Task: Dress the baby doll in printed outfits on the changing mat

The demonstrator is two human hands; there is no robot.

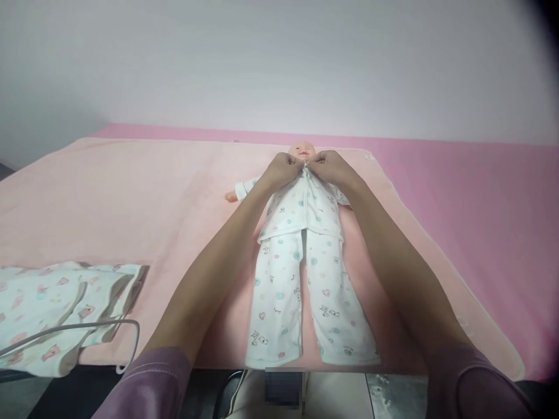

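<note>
Nearest: purple sleeves (151, 381) at the bottom edge, bare forearms running forward on either side of the clothes, so the middle is left unblocked. Grey cable (138, 334) loops over the near-left corner, crossing above a folded patterned cloth (41, 314); cloth sits off to the left, well apart from the hands, probably there to keep it out of the way. Its near edge hangs over the mat's front edge.

Centre: white printed trousers (279, 291), legs spread slightly, cuffs near the front edge; no feet visible, can't tell if legs are inside. White printed top (301, 203) further up, hem overlapping the trouser waist, front seam down the middle. Laid straight, likely so both sides line up.

Left hand (285, 169) and right hand (331, 167): both pinching the top at the neckline, one each side of the seam, nearly meeting; likely to bring the edges together evenly. Small fastener there, type unclear.

Doll (302, 150) on its back in the top, head just beyond the hands, one small hand out of the left-side sleeve. Pale mat (131, 192) underneath, apparently as padding, over pink worktop (463, 215). Plain wall (305, 70) behind.
</note>
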